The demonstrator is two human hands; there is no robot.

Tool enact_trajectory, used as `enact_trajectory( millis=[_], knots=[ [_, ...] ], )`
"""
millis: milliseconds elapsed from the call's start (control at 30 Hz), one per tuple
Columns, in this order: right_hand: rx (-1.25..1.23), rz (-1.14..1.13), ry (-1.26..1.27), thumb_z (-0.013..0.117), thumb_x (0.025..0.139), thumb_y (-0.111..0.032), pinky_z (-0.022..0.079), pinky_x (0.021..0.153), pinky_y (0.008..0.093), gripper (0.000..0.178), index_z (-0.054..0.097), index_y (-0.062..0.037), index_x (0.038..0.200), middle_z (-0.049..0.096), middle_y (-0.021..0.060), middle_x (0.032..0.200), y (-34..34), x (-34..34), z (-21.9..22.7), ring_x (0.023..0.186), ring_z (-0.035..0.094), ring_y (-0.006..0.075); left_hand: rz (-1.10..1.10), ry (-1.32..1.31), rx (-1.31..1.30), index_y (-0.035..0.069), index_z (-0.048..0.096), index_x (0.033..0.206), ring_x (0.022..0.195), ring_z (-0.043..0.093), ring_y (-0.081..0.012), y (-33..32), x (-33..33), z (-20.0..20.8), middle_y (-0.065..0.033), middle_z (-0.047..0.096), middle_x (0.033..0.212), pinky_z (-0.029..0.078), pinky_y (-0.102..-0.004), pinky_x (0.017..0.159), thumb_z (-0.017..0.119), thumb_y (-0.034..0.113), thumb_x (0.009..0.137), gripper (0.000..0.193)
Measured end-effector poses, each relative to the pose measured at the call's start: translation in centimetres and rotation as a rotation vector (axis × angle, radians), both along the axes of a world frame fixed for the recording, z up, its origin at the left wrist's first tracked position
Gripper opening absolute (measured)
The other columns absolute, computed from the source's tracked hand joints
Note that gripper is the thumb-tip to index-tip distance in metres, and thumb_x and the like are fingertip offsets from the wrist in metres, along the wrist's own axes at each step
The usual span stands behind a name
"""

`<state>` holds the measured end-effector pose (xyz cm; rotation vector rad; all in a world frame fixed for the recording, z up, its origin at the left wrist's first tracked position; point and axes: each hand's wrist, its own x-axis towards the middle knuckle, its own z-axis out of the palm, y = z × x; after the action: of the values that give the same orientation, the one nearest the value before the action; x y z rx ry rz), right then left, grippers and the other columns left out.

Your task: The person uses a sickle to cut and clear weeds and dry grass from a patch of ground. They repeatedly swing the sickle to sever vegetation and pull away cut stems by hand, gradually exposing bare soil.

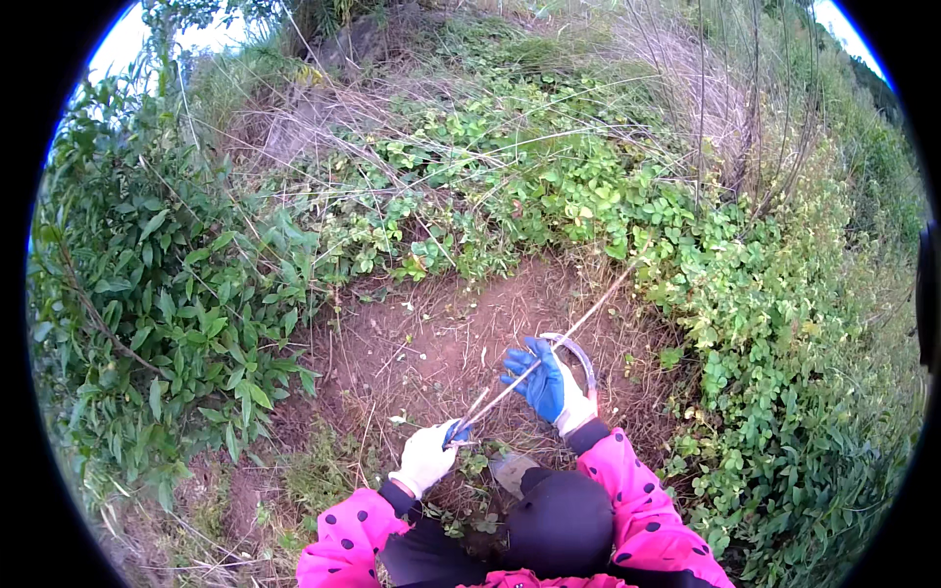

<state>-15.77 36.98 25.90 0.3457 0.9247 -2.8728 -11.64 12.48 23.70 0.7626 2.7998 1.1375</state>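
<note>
A long thin stick (600,304) slants from my left hand up to the right, toward the leafy plants. My left hand (427,459), in a white glove with a blue coated palm, is closed around its lower end. A short thin piece (477,402) juts up beside the stick near that grip. Gloved the same way, my right hand (551,386) has its blue fingers apart, and the stick crosses in front of them. Beside the right hand curves a pale arc-shaped thing (584,361), like a sickle blade; whether the hand touches it I cannot tell.
Reddish bare soil (441,323) with dry stalks lies ahead of my knees. A dense leafy shrub (167,294) stands at left; low green plants (725,363) border the right. Beyond rises a slope with dry grass (343,147). My dark-clad knee (561,524) is close below the right hand.
</note>
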Motion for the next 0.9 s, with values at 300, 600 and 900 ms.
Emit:
enact_trajectory(
  millis=[300, 600, 900],
  knots=[
    [1.052, 0.656, -0.181, 0.045, 0.090, -0.020, 0.038, 0.043, 0.0296, 0.020, 0.056, -0.0083, 0.102, 0.049, 0.0022, 0.059, -4.0, 1.4, 2.5, 0.050, 0.048, 0.0124, -0.325, 0.184, -0.349, 0.017, 0.053, 0.119, 0.069, 0.060, -0.0267, -6.0, 5.9, 0.5, -0.0086, 0.056, 0.074, 0.047, -0.0383, 0.063, 0.056, 0.020, 0.076, 0.043],
    [1.688, 1.354, 0.751, 0.053, 0.080, -0.030, 0.045, 0.066, 0.0412, 0.030, 0.059, -0.0010, 0.085, 0.062, 0.0184, 0.076, -8.5, 4.1, 1.7, 0.069, 0.058, 0.0342, -0.056, 0.341, -0.346, 0.016, 0.051, 0.119, 0.103, 0.053, -0.0296, -7.9, 4.2, 3.9, -0.0110, 0.056, 0.109, 0.045, -0.0422, 0.080, 0.060, 0.022, 0.074, 0.046],
    [2.010, 0.466, 0.259, 0.069, 0.069, -0.034, 0.047, 0.078, 0.0370, 0.048, 0.058, -0.0047, 0.105, 0.063, 0.0177, 0.093, -2.4, 6.7, 0.4, 0.089, 0.061, 0.0311, 0.520, -0.132, -0.471, 0.014, 0.059, 0.090, 0.072, 0.061, -0.0308, -22.1, 11.2, -6.2, -0.0114, 0.062, 0.074, 0.048, -0.0428, 0.065, 0.056, 0.032, 0.080, 0.021]
  ],
)
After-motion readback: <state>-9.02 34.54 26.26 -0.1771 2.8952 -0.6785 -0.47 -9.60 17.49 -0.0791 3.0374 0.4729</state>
